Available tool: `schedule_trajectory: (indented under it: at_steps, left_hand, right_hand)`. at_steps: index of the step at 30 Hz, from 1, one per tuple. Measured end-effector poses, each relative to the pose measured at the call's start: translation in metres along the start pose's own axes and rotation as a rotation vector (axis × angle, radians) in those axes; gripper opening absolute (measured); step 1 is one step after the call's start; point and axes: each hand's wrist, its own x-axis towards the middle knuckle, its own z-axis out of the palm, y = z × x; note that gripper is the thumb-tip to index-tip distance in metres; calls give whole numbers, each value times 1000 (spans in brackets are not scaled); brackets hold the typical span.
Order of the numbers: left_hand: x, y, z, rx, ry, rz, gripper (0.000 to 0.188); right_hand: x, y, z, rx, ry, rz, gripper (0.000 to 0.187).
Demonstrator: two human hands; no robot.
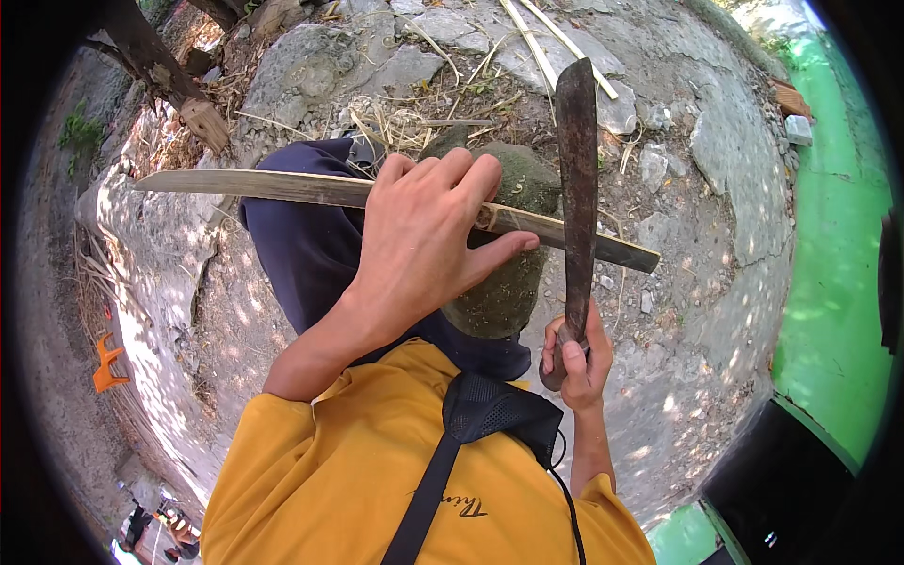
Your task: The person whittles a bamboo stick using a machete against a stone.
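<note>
My left hand (424, 221) is closed over a split bamboo strip (273, 185), its fingers over the far edge and its thumb stretched along the near side. The strip lies roughly level from left to right, above a mossy greenish stone (499, 292) between my legs. In my right hand (579, 358) is the handle of a machete (576, 160) with a dark, rusty blade. The blade points away from me and crosses over the strip near its right end; I cannot tell whether they touch.
Pale strips (556, 47) lie on the rough ground ahead, with shavings (395, 127) beyond the stone. Wooden posts (155, 66) stand at the far left. An orange plastic chair (108, 363) is at the left, and a green painted surface (833, 273) runs along the right.
</note>
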Motion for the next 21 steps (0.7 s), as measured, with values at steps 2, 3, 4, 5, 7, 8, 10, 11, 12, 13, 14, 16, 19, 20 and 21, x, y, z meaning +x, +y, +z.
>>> schedule_trajectory:
  at_steps: [2, 3, 4, 5, 7, 8, 10, 11, 12, 13, 14, 16, 19, 20, 21]
  left_hand:
    - [2, 0, 5, -27, -23, -48, 47]
    - [4, -3, 7, -26, -24, -48, 47]
    - [6, -8, 8, -103, -23, -97, 43]
    - [7, -10, 9, -180, -22, -146, 40]
    - [9, -5, 4, -170, -25, -118, 38]
    - [9, -3, 2, -160, -26, -90, 36]
    - [7, -5, 6, -168, -12, -85, 35]
    - [6, -6, 8, -177, 3, -80, 34]
    - [6, -7, 7, -177, 3, -80, 34]
    - [7, -10, 7, -163, -17, -102, 32]
    - [8, -11, 6, -148, -36, -124, 30]
    - [7, -5, 0, -147, -30, -98, 27]
    - [3, -9, 6, -167, -2, -82, 24]
    - [2, -12, 8, -188, 21, -92, 23]
    - [0, -13, 6, -189, 20, -94, 23]
  right_hand:
    - [-2, 2, -2, 3, 6, 13, 68]
    - [-3, 2, -4, 4, 8, 25, 70]
    - [-5, 3, -4, 5, 10, 26, 70]
    - [-7, 4, -5, 14, 32, 29, 70]
    - [-7, 5, -5, 24, 54, 31, 70]
    - [-6, 5, -4, 35, 63, 7, 69]
    - [-4, 4, -4, 45, 73, -18, 69]
    - [-4, 4, -5, 33, 51, -24, 69]
    - [-3, 4, -6, 22, 29, -29, 69]
    - [-5, 4, -6, 21, 28, -29, 69]
    - [-7, 5, -7, 14, 19, -29, 69]
    - [-8, 5, -8, 7, 8, -29, 69]
    - [-8, 2, -10, -35, -33, -44, 67]
    - [-8, 2, -11, -51, -59, -31, 68]
    - [-9, 2, -12, -65, -84, -19, 69]
